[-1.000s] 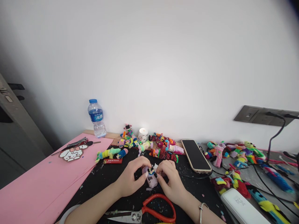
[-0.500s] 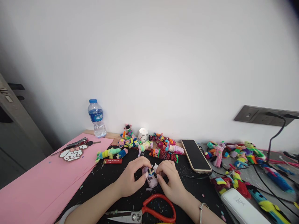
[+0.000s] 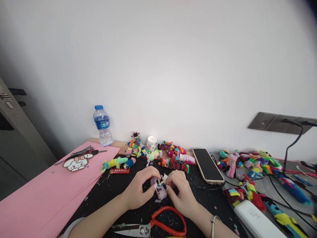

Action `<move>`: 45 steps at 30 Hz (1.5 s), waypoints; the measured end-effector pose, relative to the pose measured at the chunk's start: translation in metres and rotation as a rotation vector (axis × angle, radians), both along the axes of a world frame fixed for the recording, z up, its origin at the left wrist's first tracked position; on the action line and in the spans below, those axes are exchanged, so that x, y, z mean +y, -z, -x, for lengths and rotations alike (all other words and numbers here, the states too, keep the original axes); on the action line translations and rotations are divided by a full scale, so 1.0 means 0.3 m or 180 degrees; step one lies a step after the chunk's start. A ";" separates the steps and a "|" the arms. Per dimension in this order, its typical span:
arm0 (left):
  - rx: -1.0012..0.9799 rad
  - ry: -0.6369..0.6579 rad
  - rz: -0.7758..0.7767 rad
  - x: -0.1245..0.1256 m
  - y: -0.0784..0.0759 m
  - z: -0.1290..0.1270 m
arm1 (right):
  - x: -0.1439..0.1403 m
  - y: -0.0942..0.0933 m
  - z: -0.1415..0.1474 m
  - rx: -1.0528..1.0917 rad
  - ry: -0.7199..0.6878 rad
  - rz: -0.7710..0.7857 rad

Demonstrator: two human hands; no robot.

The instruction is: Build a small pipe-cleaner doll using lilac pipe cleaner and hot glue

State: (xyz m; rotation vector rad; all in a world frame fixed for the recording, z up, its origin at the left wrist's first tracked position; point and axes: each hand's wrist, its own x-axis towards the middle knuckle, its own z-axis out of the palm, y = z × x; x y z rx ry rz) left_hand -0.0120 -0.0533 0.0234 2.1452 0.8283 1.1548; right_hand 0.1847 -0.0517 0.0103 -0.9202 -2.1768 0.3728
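A small pale pink figure [image 3: 160, 190] with a black and blue topknot sits low over the black mat on the table [image 3: 119, 188], between both hands. The left hand [image 3: 140, 190] and right hand [image 3: 180, 193] each pinch it with curled fingertips. Red-handled scissors [image 3: 158, 226] lie just in front. The bottle [image 3: 102, 126] carries a blue label whose writing is too small to read.

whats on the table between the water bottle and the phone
In the head view, between the water bottle and the phone lie a heap of colourful yarn dolls and a small white candle among them, along the wall.
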 end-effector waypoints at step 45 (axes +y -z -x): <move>-0.0025 0.0052 -0.0046 0.007 0.011 0.000 | 0.008 0.009 -0.003 -0.0047 0.0029 0.0027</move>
